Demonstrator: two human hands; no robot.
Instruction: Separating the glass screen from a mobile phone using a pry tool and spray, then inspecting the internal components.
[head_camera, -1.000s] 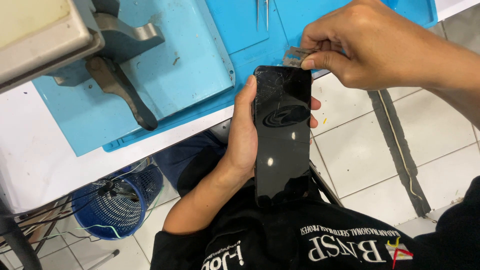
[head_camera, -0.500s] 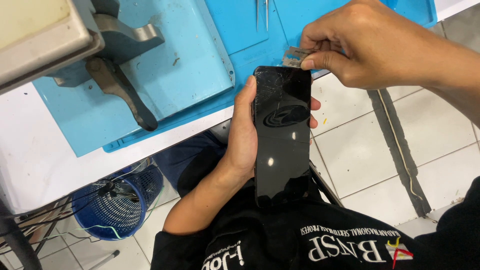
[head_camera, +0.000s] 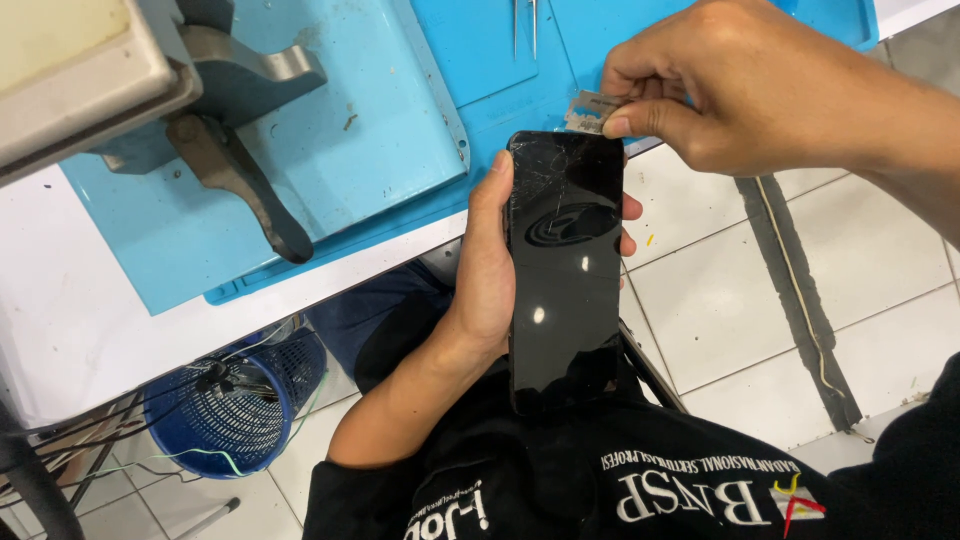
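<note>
My left hand (head_camera: 487, 270) grips a black smartphone (head_camera: 563, 270) from behind, screen up, over my lap. The glass is cracked near the top edge. My right hand (head_camera: 740, 85) pinches a thin razor blade (head_camera: 595, 110) between thumb and forefinger. The blade's edge sits at the phone's top right corner.
A blue work mat (head_camera: 330, 160) covers the white bench (head_camera: 70, 320). A grey metal machine with a lever (head_camera: 235, 130) stands at the upper left. Tweezers (head_camera: 524, 25) lie on the mat at the top. A blue mesh bin (head_camera: 235, 400) with wires stands under the bench on the tiled floor.
</note>
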